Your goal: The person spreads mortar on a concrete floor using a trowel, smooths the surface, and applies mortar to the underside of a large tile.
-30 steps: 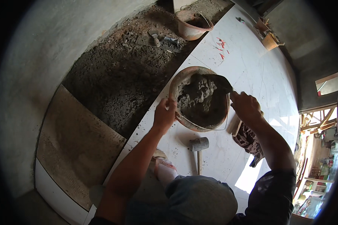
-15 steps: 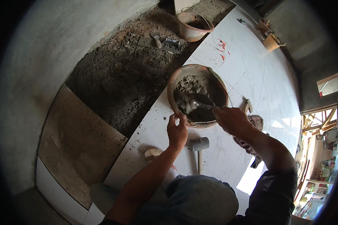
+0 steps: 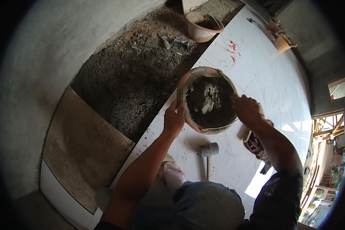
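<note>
A round bucket (image 3: 183, 86) of wet grey mortar (image 3: 211, 97) stands on the white tiles in front of me. My left hand (image 3: 174, 119) grips its near left rim, thumb up on the edge and fingers around the outside. At the right rim my right hand (image 3: 250, 110) is closed in a fist around the handle of a trowel. The trowel's blade is hardly visible now, lost in the dark mortar and behind the hand. Close to the bucket's near side lies a rubber mallet (image 3: 209, 149) with a wooden handle.
Left of the tile edge lies a rough mortar bed (image 3: 122, 92), with a tile turned ridged side up (image 3: 84, 142) nearer me. Another bucket (image 3: 203, 32) and a putty knife (image 3: 165, 40) are farther off. A patterned cloth (image 3: 257, 147) lies right; a yellow pail (image 3: 282, 43) stands far right.
My right hand has moved right and slightly up, to the bucket's right rim. The trowel blade has gone from sight, and the mortar is turned over. My left hand has shifted up along the rim.
</note>
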A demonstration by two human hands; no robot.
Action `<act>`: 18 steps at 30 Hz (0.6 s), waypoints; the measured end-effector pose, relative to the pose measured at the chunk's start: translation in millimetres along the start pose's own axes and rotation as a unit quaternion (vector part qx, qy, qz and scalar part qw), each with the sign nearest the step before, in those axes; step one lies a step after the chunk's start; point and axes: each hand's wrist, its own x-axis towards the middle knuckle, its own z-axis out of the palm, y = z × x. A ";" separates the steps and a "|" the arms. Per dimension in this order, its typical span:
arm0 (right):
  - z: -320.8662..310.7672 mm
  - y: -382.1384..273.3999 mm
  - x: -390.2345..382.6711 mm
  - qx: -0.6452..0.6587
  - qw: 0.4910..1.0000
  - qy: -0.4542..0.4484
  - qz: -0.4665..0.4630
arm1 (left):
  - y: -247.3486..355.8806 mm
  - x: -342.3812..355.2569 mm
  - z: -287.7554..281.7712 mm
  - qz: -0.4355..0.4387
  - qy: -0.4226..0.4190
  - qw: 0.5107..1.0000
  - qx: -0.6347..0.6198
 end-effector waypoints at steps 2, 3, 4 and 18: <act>12.8 16.9 21.8 0.052 0.997 -0.033 -0.055 | -12.0 -8.3 9.8 0.029 0.013 0.999 -0.011; 8.3 14.2 24.6 0.109 0.985 -0.067 -0.118 | -13.1 -13.8 11.9 0.028 0.015 0.999 -0.011; 4.3 10.3 23.8 0.109 0.985 -0.068 -0.119 | -13.4 -19.4 14.5 0.028 0.035 0.998 -0.044; -10.3 16.5 -55.5 -0.027 0.974 0.059 -0.218 | -30.8 -51.5 13.0 -0.036 0.025 0.999 -0.032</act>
